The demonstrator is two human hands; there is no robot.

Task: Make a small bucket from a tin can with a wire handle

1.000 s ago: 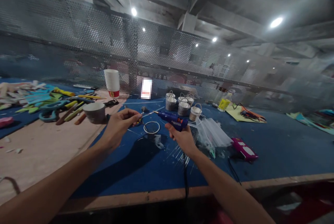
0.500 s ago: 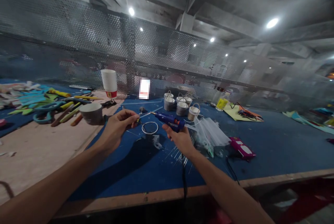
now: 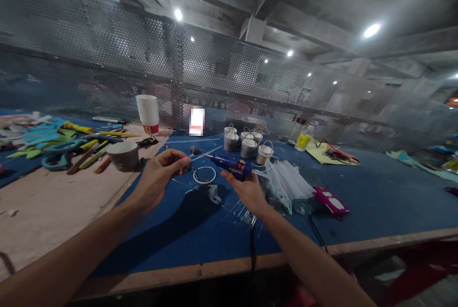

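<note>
My right hand (image 3: 245,188) is wrapped round a dark blue glue gun (image 3: 231,165), its nozzle pointing left. Close to the nozzle tip, my left hand (image 3: 166,166) pinches something small and dark that I cannot make out. A thin white ring (image 3: 204,175) shows just below and between the hands, near the left fingertips; whether it touches them is unclear. Beneath the glue gun, thin clear strands (image 3: 243,207) and a scrap of clear plastic (image 3: 214,194) lie on the blue table surface (image 3: 200,245).
Several small bucket-like cups (image 3: 248,146) stand behind the glue gun. At left are stacked paper cups (image 3: 148,110), a grey cup (image 3: 123,155) and scissors (image 3: 62,154). Clear plastic bags (image 3: 289,180), a magenta packet (image 3: 331,201) and a yellow-labelled bottle (image 3: 304,139) lie or stand at right.
The view has shifted very slightly. My hands hold nearly the same pose, with the glue gun's nozzle still close to my left fingertips.
</note>
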